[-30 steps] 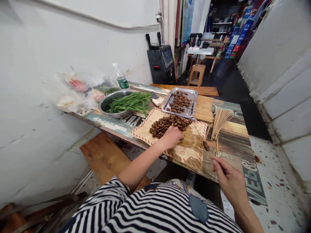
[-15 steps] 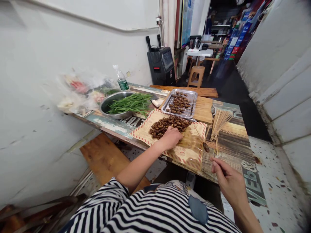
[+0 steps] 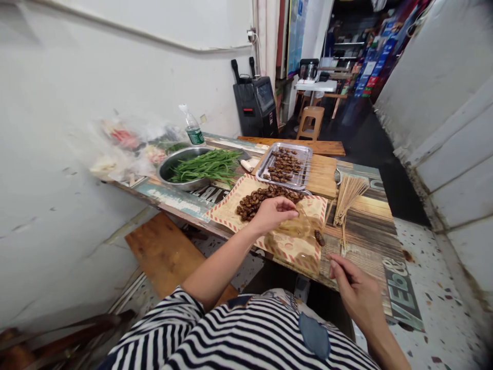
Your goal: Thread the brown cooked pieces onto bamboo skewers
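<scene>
Dark brown pupae (image 3: 254,203) lie heaped on a patterned paper sheet (image 3: 231,205) with a red-striped border. Over the right edge of the heap is my left hand (image 3: 274,213), its fingertips drawn together; whatever they hold is too small to make out. My right hand (image 3: 354,282), near the table's front edge, pinches a thin skewer that is barely visible. One pupa (image 3: 319,237) sits on that skewer, above the paper's right edge. Behind the paper, a metal tray (image 3: 262,172) holds several filled skewers (image 3: 285,164).
Bare skewers (image 3: 348,198) lie bundled on the table (image 3: 370,221) at the right. A metal bowl (image 3: 164,172) of green vegetables (image 3: 206,164), a bottle (image 3: 195,133) and plastic bags (image 3: 123,149) stand left. The tray rests on a wooden board (image 3: 323,177).
My left hand has risen from the pupae, its fingers now visible. My right hand and the pupa on the skewer have shifted slightly left.
</scene>
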Demonstrator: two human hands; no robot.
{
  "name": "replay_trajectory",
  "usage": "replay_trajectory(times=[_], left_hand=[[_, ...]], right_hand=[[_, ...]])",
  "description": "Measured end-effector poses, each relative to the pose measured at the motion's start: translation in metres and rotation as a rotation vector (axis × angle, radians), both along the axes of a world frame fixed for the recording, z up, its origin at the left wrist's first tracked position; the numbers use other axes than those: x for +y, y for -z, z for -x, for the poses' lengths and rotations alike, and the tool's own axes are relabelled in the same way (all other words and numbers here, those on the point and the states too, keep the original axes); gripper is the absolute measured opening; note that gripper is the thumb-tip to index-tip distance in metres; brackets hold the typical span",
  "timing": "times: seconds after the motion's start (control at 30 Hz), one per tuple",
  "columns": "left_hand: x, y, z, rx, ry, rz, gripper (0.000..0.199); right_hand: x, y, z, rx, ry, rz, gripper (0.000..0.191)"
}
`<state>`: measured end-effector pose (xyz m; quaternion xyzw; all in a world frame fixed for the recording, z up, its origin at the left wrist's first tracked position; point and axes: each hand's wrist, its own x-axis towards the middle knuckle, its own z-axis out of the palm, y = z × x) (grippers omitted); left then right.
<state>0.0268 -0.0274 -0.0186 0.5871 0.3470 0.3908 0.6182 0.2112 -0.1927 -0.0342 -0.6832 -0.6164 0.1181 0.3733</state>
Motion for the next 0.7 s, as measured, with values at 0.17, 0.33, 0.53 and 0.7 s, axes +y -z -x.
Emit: replay_trajectory(times=[0.17,0.33,0.53,0.7], left_hand=[[0.000,-0.005,0.004,-0.271,-0.006,0.302,0.031],[0.002,-0.007,0.003,-0.455,-0.088,0.471,0.025],[0.007,-0.005,0.000,-0.564,-0.146,0.625,0.021],[0.010,-0.004,-0.004,-0.612,-0.180,0.735,0.007]], right_hand=[[0.004,-0.003,0.005,0.034,0.033,-0.030,0.031],[0.007,0.000,0.007,-0.002,0.000,-0.025,0.032],[0.008,0.003,0.006,-0.019,-0.039,-0.007,0.033],[0.012,0.001,0.007,-0.060,-0.048,-0.019,0.032]])
